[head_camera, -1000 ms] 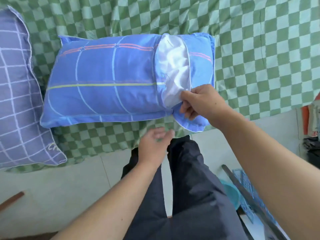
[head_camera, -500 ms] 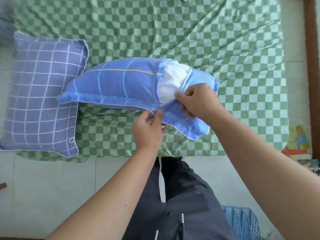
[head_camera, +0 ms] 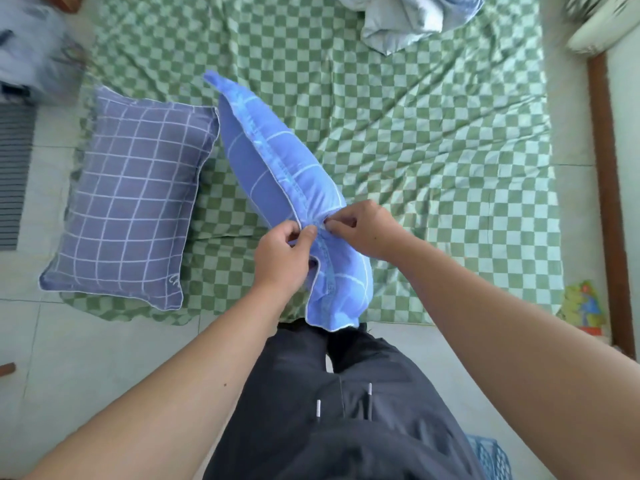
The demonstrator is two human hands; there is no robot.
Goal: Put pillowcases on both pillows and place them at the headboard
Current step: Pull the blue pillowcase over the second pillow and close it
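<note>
A pillow in a bright blue striped pillowcase (head_camera: pixel 277 168) is lifted on edge over the near side of the bed, its far corner pointing away from me. My left hand (head_camera: pixel 282 256) pinches the case's stitched seam near its open end. My right hand (head_camera: pixel 363 230) pinches the same seam just to the right, fingers curled into the fabric. The white inner pillow is hidden. A second pillow in a purple grid pillowcase (head_camera: pixel 131 199) lies flat on the bed's left near corner.
The bed carries a green checked sheet (head_camera: pixel 433 150). A crumpled pale blue blanket (head_camera: pixel 415 19) lies at the far edge. A brown wooden frame (head_camera: pixel 606 202) runs along the right. A blue plastic basket (head_camera: pixel 491 459) stands on the tiled floor by my legs.
The blue pillow was lifted off the bed and turned on edge. My left hand came up and took the seam. The white inner pillow is no longer visible.
</note>
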